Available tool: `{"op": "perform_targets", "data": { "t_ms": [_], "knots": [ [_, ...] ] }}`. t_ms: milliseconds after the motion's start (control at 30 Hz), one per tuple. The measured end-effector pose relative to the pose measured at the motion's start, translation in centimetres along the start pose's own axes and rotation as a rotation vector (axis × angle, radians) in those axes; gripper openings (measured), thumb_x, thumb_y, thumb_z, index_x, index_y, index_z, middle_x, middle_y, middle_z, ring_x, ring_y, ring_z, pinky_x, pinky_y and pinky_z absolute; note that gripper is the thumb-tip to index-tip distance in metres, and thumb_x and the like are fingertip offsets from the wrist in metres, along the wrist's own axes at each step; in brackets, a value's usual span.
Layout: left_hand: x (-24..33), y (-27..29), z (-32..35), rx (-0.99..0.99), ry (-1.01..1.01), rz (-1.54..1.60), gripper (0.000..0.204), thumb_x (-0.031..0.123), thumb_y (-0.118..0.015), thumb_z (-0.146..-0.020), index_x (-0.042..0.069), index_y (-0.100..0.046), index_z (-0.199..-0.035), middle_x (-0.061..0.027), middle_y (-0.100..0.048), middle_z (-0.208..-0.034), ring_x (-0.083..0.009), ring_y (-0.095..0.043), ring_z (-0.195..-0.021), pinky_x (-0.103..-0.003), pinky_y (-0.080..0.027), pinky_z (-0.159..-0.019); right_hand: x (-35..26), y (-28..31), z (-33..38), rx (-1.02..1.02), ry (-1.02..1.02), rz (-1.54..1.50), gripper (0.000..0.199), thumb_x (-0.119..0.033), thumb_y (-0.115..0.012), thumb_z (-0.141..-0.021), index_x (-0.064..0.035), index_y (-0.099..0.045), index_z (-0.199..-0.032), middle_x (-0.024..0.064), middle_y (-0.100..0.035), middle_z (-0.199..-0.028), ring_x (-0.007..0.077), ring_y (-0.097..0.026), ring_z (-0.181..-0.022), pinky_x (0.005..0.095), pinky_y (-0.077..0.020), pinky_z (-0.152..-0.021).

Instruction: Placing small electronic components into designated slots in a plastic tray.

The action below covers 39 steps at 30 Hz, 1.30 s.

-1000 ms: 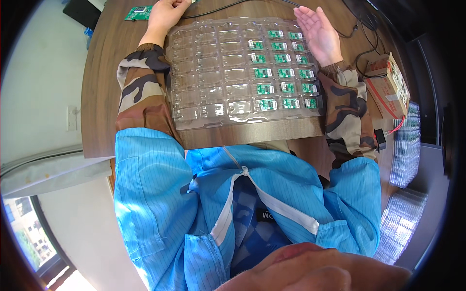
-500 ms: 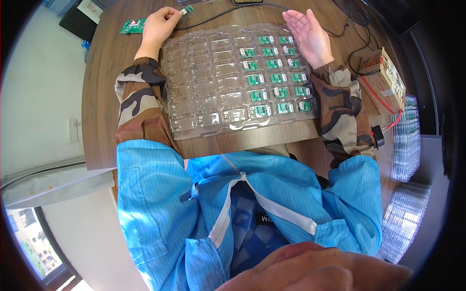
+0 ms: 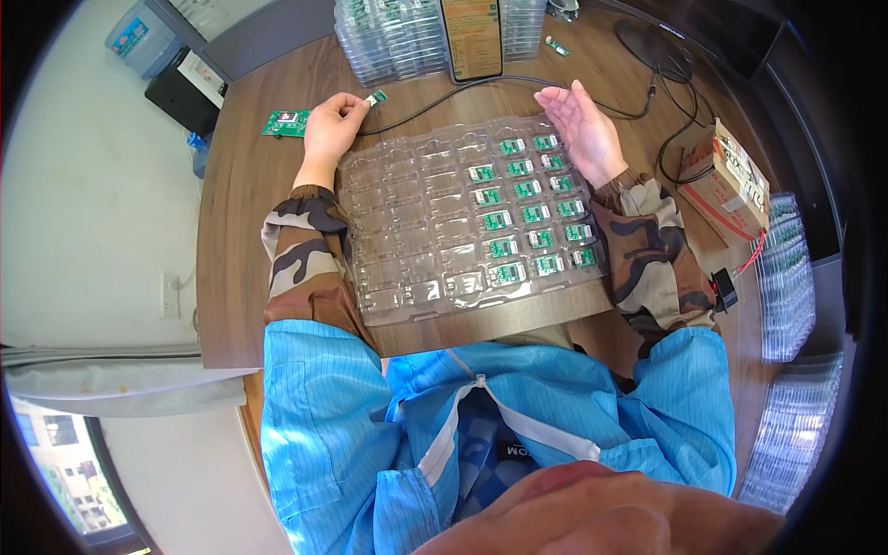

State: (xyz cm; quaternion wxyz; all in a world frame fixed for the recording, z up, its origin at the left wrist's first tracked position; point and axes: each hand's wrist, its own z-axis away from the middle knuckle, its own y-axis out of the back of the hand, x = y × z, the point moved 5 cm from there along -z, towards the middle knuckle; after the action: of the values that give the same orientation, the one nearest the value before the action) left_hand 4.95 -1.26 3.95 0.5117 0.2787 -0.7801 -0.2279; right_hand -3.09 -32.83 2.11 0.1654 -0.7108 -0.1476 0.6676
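My left hand (image 3: 334,131), beyond the far left corner of a clear plastic tray (image 3: 393,326), pinches a small green circuit board (image 3: 377,97) between thumb and fingers. A larger green circuit board (image 3: 283,124) lies on the desk just left of that hand, partly hidden by it. My right hand (image 3: 583,129) rests at the tray's far right corner, fingers stretched out, palm showing and nothing in it. Small green boards with white connectors (image 3: 497,220) sit in the tray's right-hand pockets. Pockets on its left side hold no boards.
A black cable (image 3: 453,91) curves behind the tray. Past it stand a phone (image 3: 473,42) and stacked clear trays (image 3: 393,55). One small board (image 3: 557,46) lies far right. A cardboard box (image 3: 726,180) and more tray stacks (image 3: 786,277) are at right.
The view has tilted up, so the phone and far tray stacks now show. Both hands keep nearly the same pose beside the tray; the left still pinches the small board.
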Motion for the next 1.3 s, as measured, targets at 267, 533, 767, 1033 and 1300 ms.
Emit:
{"op": "perform_targets", "data": {
  "t_ms": [267,533,767,1033,1300],
  "knots": [
    [0.0,0.1,0.2,0.010,0.003,-0.001,0.020,0.027,-0.062,-0.072,0.008,-0.063,-0.076,-0.0017,-0.057,-0.060,-0.0123,-0.052,-0.055,-0.026,-0.041,-0.055,-0.1,-0.5,0.5,0.010,0.000,0.049,0.046,-0.035,-0.026,-0.092,0.0007,-0.053,-0.099,0.0099,-0.055,-0.102,0.0172,-0.046,-0.103,0.0290,-0.0288,-0.096],
    [0.4,-0.5,-0.5,0.008,-0.035,0.001,0.020,0.027,-0.062,-0.071,0.007,-0.063,-0.077,-0.0024,-0.057,-0.061,-0.0139,-0.053,-0.057,-0.027,-0.042,-0.055,-0.9,1.2,0.1,0.008,0.220,0.223,0.035,-0.029,-0.036,-0.091,-0.0010,-0.056,-0.097,0.0070,-0.057,-0.098,0.0142,-0.047,-0.099,0.0275,-0.0316,-0.092],
    [0.6,0.2,0.6,0.010,0.006,-0.021,0.021,0.029,-0.061,-0.071,0.008,-0.063,-0.077,-0.0035,-0.060,-0.065,-0.0151,-0.055,-0.060,-0.028,-0.043,-0.056,-10.7,-0.3,13.9,0.140,0.632,1.842,0.020,-0.011,-0.058,-0.074,-0.0032,-0.056,-0.093,0.0104,-0.056,-0.089,0.0259,-0.052,-0.086,0.0306,-0.0425,-0.073],
    [0.3,-0.1,0.4,0.004,0.023,-0.018,0.022,0.030,-0.060,-0.072,0.009,-0.063,-0.079,-0.0031,-0.061,-0.067,-0.0165,-0.056,-0.061,-0.028,-0.043,-0.058,-11.6,6.5,22.7,0.431,0.015,2.478,0.029,-0.009,-0.059,-0.069,-0.0051,-0.052,-0.097,0.0101,-0.055,-0.089,0.0266,-0.055,-0.080,0.0341,-0.0459,-0.067],
    [0.8,-0.3,0.1,-0.011,0.020,-0.028,0.023,0.031,-0.060,-0.071,0.010,-0.063,-0.078,-0.0027,-0.061,-0.069,-0.0171,-0.057,-0.063,-0.029,-0.043,-0.059,-9.9,11.0,21.4,0.290,-0.185,2.531,0.013,-0.002,-0.049,-0.068,-0.0024,-0.050,-0.081,0.0132,-0.055,-0.084,0.0291,-0.059,-0.063,0.0345,-0.0481,-0.054]
  ]
}}
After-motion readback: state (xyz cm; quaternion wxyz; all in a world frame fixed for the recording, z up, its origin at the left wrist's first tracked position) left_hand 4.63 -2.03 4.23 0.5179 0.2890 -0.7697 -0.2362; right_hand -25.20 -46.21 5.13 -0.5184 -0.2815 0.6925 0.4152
